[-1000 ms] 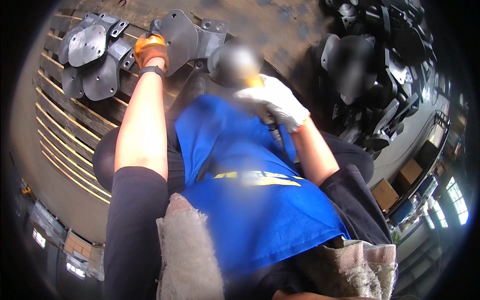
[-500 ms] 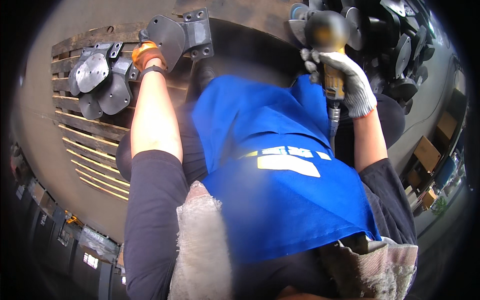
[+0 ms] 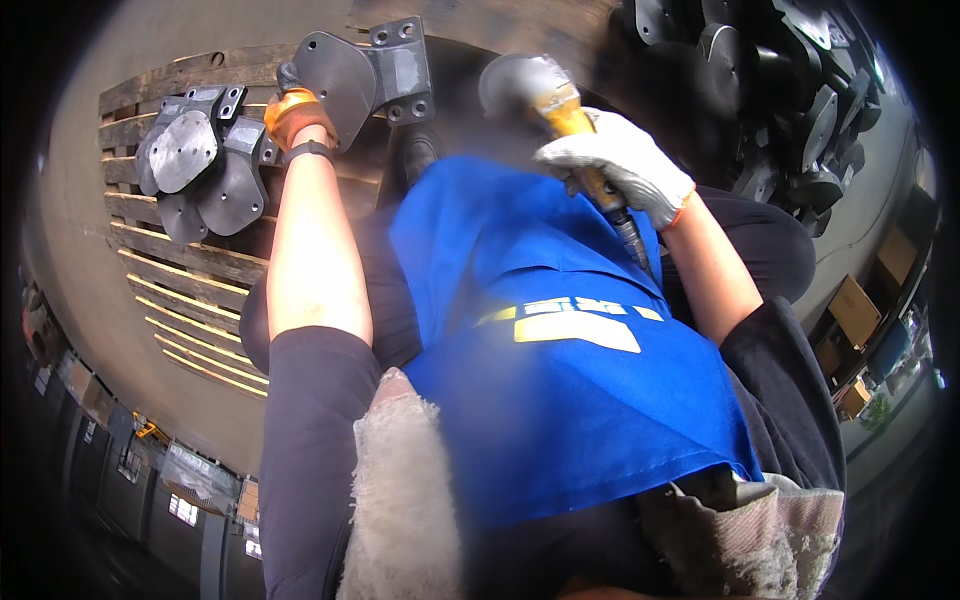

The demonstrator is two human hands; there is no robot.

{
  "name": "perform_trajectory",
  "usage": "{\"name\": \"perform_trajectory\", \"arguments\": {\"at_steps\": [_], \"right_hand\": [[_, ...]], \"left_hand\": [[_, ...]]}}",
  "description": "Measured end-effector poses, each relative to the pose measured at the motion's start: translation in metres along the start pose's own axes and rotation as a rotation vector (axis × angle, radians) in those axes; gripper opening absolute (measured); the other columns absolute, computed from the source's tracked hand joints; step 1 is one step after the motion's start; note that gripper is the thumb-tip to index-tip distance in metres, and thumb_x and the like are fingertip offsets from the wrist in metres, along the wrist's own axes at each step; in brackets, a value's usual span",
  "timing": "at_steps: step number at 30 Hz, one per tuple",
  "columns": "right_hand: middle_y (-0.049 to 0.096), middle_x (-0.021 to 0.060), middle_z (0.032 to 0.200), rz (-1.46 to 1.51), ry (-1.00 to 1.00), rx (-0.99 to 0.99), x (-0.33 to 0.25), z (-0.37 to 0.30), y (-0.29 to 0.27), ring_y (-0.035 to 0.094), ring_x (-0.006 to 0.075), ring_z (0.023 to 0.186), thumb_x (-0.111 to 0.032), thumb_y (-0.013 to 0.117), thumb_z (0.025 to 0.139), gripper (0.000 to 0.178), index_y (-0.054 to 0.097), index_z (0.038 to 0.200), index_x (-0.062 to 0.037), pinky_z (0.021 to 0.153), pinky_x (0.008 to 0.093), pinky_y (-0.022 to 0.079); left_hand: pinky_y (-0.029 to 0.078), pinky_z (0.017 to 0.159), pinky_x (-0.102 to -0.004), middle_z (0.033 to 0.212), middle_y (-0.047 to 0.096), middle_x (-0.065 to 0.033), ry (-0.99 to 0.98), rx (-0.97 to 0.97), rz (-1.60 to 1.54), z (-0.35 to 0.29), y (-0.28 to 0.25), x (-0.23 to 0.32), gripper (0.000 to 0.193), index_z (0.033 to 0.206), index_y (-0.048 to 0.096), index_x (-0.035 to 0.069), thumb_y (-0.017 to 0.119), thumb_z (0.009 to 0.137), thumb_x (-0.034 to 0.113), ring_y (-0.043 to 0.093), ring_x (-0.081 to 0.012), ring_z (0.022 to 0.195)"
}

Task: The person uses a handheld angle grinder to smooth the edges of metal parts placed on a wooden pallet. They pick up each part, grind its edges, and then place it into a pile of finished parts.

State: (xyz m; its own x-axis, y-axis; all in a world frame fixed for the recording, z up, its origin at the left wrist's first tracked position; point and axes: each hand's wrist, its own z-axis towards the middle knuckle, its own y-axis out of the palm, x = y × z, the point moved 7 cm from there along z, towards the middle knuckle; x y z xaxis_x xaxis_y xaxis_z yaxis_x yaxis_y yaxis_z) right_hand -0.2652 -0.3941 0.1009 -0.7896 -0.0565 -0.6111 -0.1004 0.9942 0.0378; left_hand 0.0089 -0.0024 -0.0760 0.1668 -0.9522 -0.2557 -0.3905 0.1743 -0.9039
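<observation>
My left hand (image 3: 296, 118), in an orange glove, grips the edge of a dark grey metal bracket (image 3: 365, 72) with a round plate and bolt holes, held over the wooden pallet (image 3: 190, 270). My right hand (image 3: 620, 165), in a white glove, is closed around the yellow handle of an angle grinder (image 3: 545, 95), whose round guard sits just right of the bracket. A blue apron (image 3: 560, 340) covers my lap below both hands.
Several finished grey brackets (image 3: 200, 165) lie stacked on the pallet's far left. A heap of dark metal parts (image 3: 790, 90) fills the upper right. Cardboard boxes (image 3: 850, 310) stand at the right edge. A frayed cloth (image 3: 400, 490) hangs at my waist.
The grinder in my right hand has swung left, closer to the bracket. My left hand keeps hold of the bracket; the view has shifted slightly.
</observation>
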Motion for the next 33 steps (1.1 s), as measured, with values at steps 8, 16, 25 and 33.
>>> {"name": "perform_trajectory", "arguments": {"at_steps": [8, 16, 25, 33], "right_hand": [[0.068, 0.0051, 0.079, -0.252, -0.044, -0.013, -0.035, 0.038, 0.034, 0.066, 0.0118, 0.066, -0.041, 0.083, 0.074, 0.049, 0.065, 0.102, -0.0052, 0.061, 0.0252, 0.053], [0.069, 0.0036, 0.079, -0.286, 0.029, -0.063, -0.060, 0.056, 0.038, 0.065, 0.0112, 0.063, -0.041, 0.081, 0.074, 0.048, 0.066, 0.103, -0.0056, 0.059, 0.0249, 0.052], [0.069, 0.0046, 0.078, -0.303, 0.005, -0.103, -0.072, 0.068, 0.048, 0.064, 0.0104, 0.062, -0.039, 0.080, 0.074, 0.047, 0.067, 0.105, -0.0059, 0.060, 0.0248, 0.051], [0.069, 0.0063, 0.079, -0.330, -0.026, -0.068, -0.071, 0.067, 0.039, 0.064, 0.0125, 0.064, -0.036, 0.079, 0.074, 0.048, 0.067, 0.108, -0.0034, 0.063, 0.0266, 0.052]], "left_hand": [[0.055, 0.080, -0.0332, 0.106, 0.073, -0.0151, -0.246, 0.074, -0.909, -0.061, -0.047, 0.010, 0.052, 0.122, 0.062, 0.003, 0.062, 0.095, 0.047, 0.070, -0.0271, 0.093], [0.049, 0.091, -0.0299, 0.116, 0.069, -0.0116, -0.285, 0.039, -0.953, -0.029, 0.013, -0.013, 0.044, 0.129, 0.057, 0.008, 0.056, 0.099, 0.040, 0.064, -0.0224, 0.106], [0.052, 0.084, -0.0400, 0.102, 0.073, -0.0169, -0.221, 0.068, -0.750, -0.070, -0.062, 0.012, 0.053, 0.113, 0.069, 0.008, 0.053, 0.097, 0.056, 0.067, -0.0367, 0.099], [0.054, 0.086, -0.0363, 0.105, 0.072, -0.0204, -0.217, 0.109, -0.778, -0.058, -0.043, 0.004, 0.047, 0.118, 0.066, 0.002, 0.064, 0.092, 0.041, 0.070, -0.0326, 0.100]]}}
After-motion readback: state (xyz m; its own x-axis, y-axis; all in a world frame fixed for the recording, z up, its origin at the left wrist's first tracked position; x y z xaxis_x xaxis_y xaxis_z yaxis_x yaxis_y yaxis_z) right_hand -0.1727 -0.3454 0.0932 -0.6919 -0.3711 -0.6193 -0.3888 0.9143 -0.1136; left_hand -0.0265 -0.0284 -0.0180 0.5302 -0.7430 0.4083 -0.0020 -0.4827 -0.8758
